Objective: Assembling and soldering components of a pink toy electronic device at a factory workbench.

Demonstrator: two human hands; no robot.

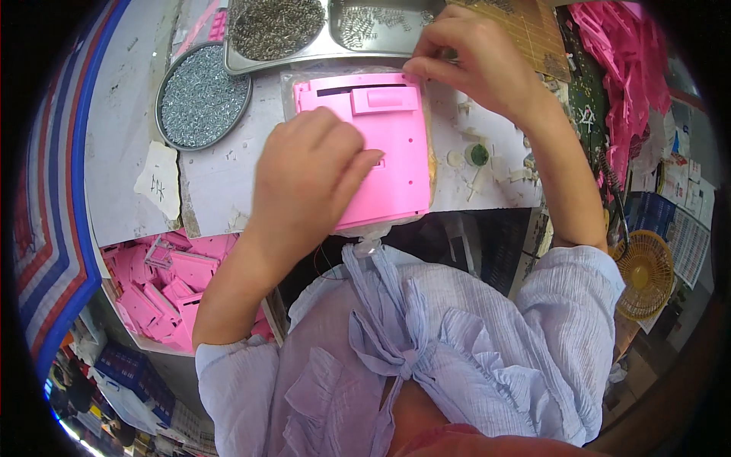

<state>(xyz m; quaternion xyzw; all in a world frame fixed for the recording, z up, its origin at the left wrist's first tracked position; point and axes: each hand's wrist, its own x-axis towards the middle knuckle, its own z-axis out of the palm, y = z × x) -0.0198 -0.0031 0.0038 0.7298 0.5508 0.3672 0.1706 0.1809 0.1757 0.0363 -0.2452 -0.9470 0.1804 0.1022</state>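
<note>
A pink plastic housing panel [392, 183] lies on the workbench in front of me, on clear plastic wrapping. It has a dark slot near its far edge and a raised rectangular piece [384, 99] beside that slot. My left hand [311, 164] lies over the panel's left part, fingers curled under and thumb reaching toward its middle; what the fingers hold, if anything, is hidden. At the panel's far right corner, my right hand [472, 61] is closed in a pinch. Whatever sits between those fingertips is too small to name.
Behind the panel stands a metal tray [331, 53] with small springs in two compartments. A round dish of small metal screws [204, 95] is to the left. Pink plastic parts [171, 286] fill a box below left. A green round container [477, 155] stands right; a yellow basket [644, 274] lies beyond.
</note>
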